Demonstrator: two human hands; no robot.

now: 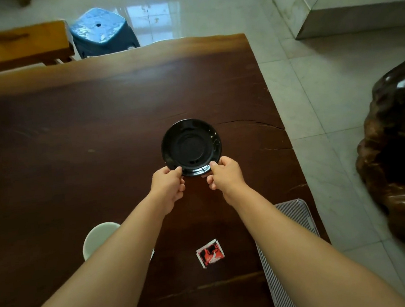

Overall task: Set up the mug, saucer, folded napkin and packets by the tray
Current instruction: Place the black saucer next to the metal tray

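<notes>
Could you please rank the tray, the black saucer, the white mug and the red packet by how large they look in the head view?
1. Tray, though an arm covers part of it.
2. Black saucer.
3. White mug, partly hidden by an arm and nearer the camera, so unsure against the saucer.
4. Red packet.

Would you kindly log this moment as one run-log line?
step: placing saucer | left hand: grip on near rim | right hand: grip on near rim | mug: near left | packet: beside tray
</notes>
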